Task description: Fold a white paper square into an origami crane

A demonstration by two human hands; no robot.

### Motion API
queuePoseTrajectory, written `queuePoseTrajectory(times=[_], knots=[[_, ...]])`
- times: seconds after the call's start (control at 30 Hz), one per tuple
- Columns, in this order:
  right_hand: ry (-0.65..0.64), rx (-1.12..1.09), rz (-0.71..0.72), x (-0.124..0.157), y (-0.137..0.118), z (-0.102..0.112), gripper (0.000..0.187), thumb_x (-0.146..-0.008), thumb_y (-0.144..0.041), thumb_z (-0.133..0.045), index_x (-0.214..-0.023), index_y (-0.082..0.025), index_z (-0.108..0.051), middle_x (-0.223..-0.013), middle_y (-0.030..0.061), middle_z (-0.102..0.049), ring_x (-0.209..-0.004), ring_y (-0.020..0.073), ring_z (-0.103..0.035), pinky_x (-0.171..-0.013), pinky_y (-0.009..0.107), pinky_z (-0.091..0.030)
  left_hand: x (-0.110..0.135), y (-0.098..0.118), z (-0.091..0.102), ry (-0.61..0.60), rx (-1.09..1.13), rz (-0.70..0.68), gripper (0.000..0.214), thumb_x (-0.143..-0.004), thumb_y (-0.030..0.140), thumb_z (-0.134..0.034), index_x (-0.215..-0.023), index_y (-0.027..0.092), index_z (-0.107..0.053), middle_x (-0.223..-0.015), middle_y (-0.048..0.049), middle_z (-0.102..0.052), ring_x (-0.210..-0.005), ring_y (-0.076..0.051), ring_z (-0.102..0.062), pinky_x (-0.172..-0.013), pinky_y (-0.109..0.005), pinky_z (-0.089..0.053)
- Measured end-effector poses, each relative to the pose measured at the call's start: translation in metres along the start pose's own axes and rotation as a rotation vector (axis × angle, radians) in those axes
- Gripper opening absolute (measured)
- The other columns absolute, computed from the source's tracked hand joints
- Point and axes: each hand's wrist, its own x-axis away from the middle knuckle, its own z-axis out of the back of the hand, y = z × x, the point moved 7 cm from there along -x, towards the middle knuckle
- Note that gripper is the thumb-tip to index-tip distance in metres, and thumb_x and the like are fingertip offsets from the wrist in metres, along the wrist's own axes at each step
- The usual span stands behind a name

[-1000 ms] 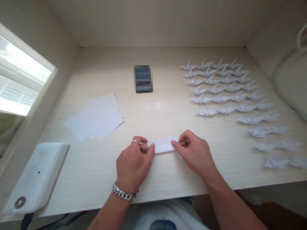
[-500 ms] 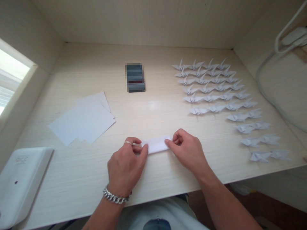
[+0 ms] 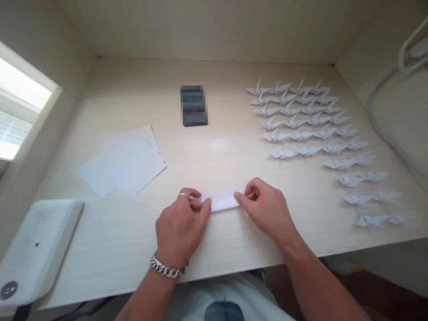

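A white sheet of paper (image 3: 224, 200), folded into a narrow strip, lies low over the desk near its front edge. My left hand (image 3: 183, 223), with a ring and a chain bracelet, pinches the strip's left end between thumb and fingers. At the right end, my right hand (image 3: 264, 205) grips the paper with its thumb on top and fingers curled behind. To the right stand rows of folded white paper cranes (image 3: 307, 122). Loose white paper sheets (image 3: 123, 160) lie overlapping on the left.
A dark pixelated box-like object (image 3: 194, 106) rests toward the back of the desk (image 3: 214, 169). In the left front corner is a white device (image 3: 47, 245). A grey cable (image 3: 384, 129) runs along the right wall, and a window (image 3: 23, 102) is at the left.
The whole view has shifted slightly, so everything appears a little farther right. Both hands keep their hold on the folded paper, with no clear change in its shape.
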Motion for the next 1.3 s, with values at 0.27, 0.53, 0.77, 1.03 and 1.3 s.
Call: queuePoseTrajectory(times=[0.27,0.53,0.77,1.03,1.3], knots=[[0.002,0.017,0.018,0.0007,0.0006,-0.001,0.02,-0.074,-0.039,-0.062,-0.067,-0.023,-0.053,-0.062,-0.0026,-0.064,-0.06,0.0165,-0.059,-0.057,0.027,-0.036,0.0006,-0.0001,0.0003,-0.026,0.019,0.014,0.025,-0.08,0.047,-0.054,-0.094,0.027,-0.056,-0.076,0.0028,-0.074,-0.078,-0.023,-0.069,-0.067,-0.033,-0.045],[0.002,-0.002,0.01,-0.0001,0.0014,-0.0007,0.02,-0.074,-0.039,-0.063,-0.068,-0.023,-0.054,-0.061,-0.0036,-0.064,-0.06,0.0157,-0.059,-0.058,0.027,-0.037,0.0002,0.0002,0.0005,-0.018,0.01,-0.007,0.023,-0.081,0.047,-0.052,-0.093,0.028,-0.056,-0.076,0.0037,-0.075,-0.079,-0.023,-0.069,-0.066,-0.033,-0.044],[0.004,-0.025,0.012,-0.0003,-0.0002,0.0003,0.019,-0.074,-0.037,-0.063,-0.068,-0.023,-0.053,-0.061,-0.0039,-0.064,-0.059,0.0147,-0.058,-0.058,0.026,-0.036,-0.002,-0.0009,0.0004,-0.022,-0.017,0.01,0.026,-0.08,0.051,-0.051,-0.093,0.028,-0.056,-0.076,0.004,-0.074,-0.078,-0.024,-0.069,-0.065,-0.033,-0.043],[0.004,-0.026,0.02,-0.0008,-0.0001,-0.0003,0.019,-0.075,-0.037,-0.063,-0.068,-0.023,-0.053,-0.06,-0.0044,-0.064,-0.059,0.0147,-0.058,-0.058,0.026,-0.036,-0.003,-0.0007,-0.0011,-0.024,-0.022,0.001,0.026,-0.08,0.051,-0.051,-0.093,0.028,-0.056,-0.076,0.0038,-0.075,-0.078,-0.024,-0.069,-0.066,-0.034,-0.044],[-0.005,0.006,0.021,-0.0008,-0.0001,-0.0005,0.019,-0.074,-0.038,-0.063,-0.068,-0.024,-0.053,-0.06,-0.0043,-0.064,-0.059,0.0156,-0.058,-0.058,0.027,-0.036,-0.0016,-0.0018,-0.0001,-0.011,-0.02,0.001,0.026,-0.08,0.05,-0.052,-0.092,0.028,-0.058,-0.076,0.0028,-0.074,-0.078,-0.024,-0.069,-0.064,-0.033,-0.044]])
